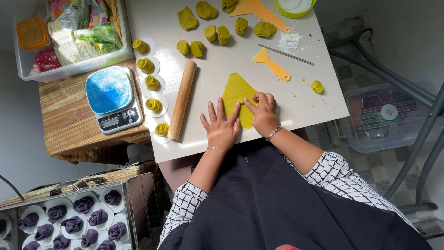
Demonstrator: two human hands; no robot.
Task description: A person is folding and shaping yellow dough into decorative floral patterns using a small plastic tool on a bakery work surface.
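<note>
left hand (pixel 222 127) lies flat, palm down, fingers spread, its index and middle fingertips resting on the left edge of the flattened green dough sheet (pixel 238 95); it grips nothing. right hand (pixel 264 113) is curled, fingertips pressed down on the lower right part of the same sheet, pinching or folding its edge; whether any dough is lifted between the fingers cannot be told. a thin bracelet sits on each wrist.

the dough sheet lies on the white work board (pixel 314 99), near its front edge, roughly central, in a rough triangle with the point away from the person.

just left of the left hand a wooden rolling pin (pixel 182 99) lies on the board, running front to back. beyond it, along the board's left edge, a row of rolled green dough roses (pixel 152 83) sits on white paper rounds. behind the sheet, loose green dough pieces (pixel 217 33) are scattered across the far part of the board. to the right of the sheet lie an orange plastic scraper (pixel 272 65), a thin metal rod (pixel 286 54), a dusting of flour (pixel 290 40) and one small dough lump (pixel 317 86).

off the board to the left, a digital kitchen scale (pixel 112 98) with a blue top stands on a wooden table (pixel 64 125). at lower left, a metal tray (pixel 69 220) holds purple dough roses (pixel 83 203) on paper rounds.
</note>
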